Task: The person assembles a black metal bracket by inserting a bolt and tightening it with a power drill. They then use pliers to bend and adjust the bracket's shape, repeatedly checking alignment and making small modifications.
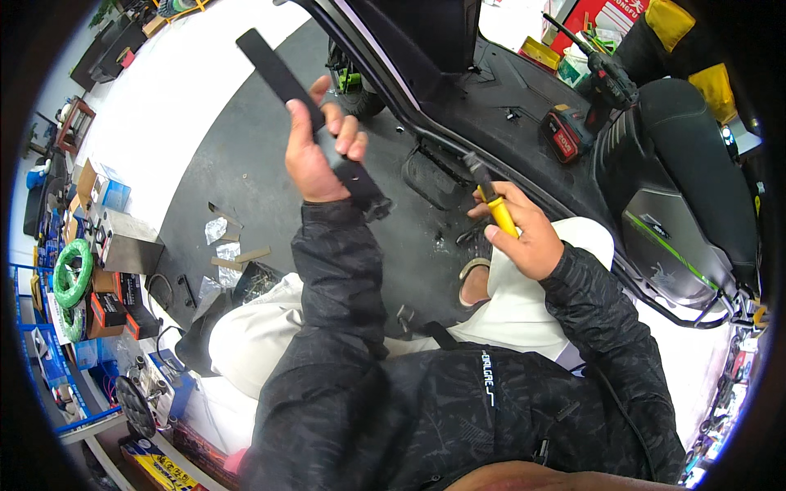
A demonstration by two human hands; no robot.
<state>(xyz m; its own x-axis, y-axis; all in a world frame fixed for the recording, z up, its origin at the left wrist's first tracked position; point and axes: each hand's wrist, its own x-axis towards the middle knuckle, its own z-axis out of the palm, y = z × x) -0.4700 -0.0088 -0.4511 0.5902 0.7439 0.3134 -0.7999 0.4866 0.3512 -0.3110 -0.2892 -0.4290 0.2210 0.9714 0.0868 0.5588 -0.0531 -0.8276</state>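
Observation:
My left hand (315, 151) is wrapped round a long, flat black bar (274, 72), held at a slant over the dark floor mat. The bar's lower end, past my palm, has a small dark fitting (377, 206). In my right hand (526, 233) is a yellow-handled tool (502, 214) with a dark head pointing up and left; its exact kind cannot be made out. The tool is beside the black frame tube of a scooter-like vehicle (491, 164), and the two hands are apart.
A cordless drill (602, 86) with a red-and-black battery lies on the vehicle's footboard, by the black seat (696, 155). Metal strips (240, 256) and plastic scraps litter the mat. At left stand a metal box (131, 243), green coils (74, 274) and cartons.

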